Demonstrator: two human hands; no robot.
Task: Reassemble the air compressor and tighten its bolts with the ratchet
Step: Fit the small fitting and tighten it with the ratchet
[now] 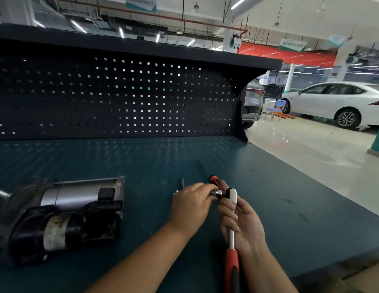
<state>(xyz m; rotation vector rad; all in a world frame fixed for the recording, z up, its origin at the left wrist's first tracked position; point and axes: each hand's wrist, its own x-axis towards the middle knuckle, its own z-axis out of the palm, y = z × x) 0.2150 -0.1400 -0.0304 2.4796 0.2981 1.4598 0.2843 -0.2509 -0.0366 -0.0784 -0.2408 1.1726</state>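
Note:
The air compressor [63, 216], silver and black, lies on its side at the left of the teal workbench [142, 157]. My right hand [243, 225] grips the chrome shaft of the ratchet [232, 220], whose red handle points toward me and whose head is up near my fingers. My left hand [190, 204] pinches a small chrome socket [218, 194] against the side of the ratchet head. Behind my hands lies a screwdriver [211, 178] with an orange and black handle, partly hidden. A thin bolt [182, 182] rests just beyond my left hand.
A dark pegboard back panel [120, 98] with a shelf on top rises behind the bench. The bench's right edge drops to the workshop floor, where a white car [341, 102] and a blue chair [276, 108] stand.

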